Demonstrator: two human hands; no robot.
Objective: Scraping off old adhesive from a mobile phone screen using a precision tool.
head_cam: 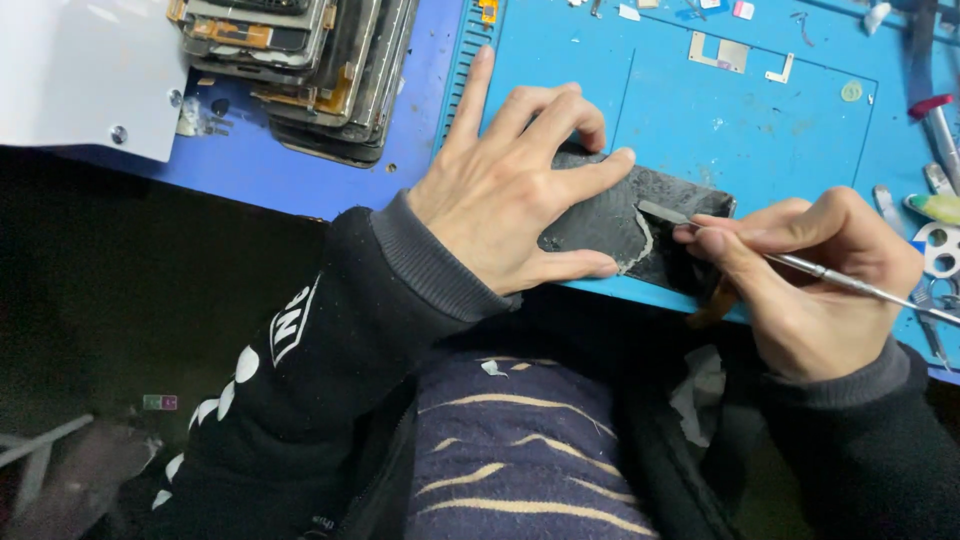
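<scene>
A dark phone panel (680,215) lies on the blue work mat (760,130) at the table's near edge. My left hand (510,185) presses flat on its left half, fingers spread. A grey film layer (605,225) is partly lifted from the panel, with a pale torn edge showing. My right hand (810,275) grips a thin metal spudger (800,265) like a pen. Its flat tip rests at the film's edge near the panel's middle.
A stack of stripped phone frames (300,60) sits at the back left beside a white plate (85,70). Tweezers, scissors and other small tools (935,200) lie along the right edge. Small metal parts (730,55) lie on the mat's far side.
</scene>
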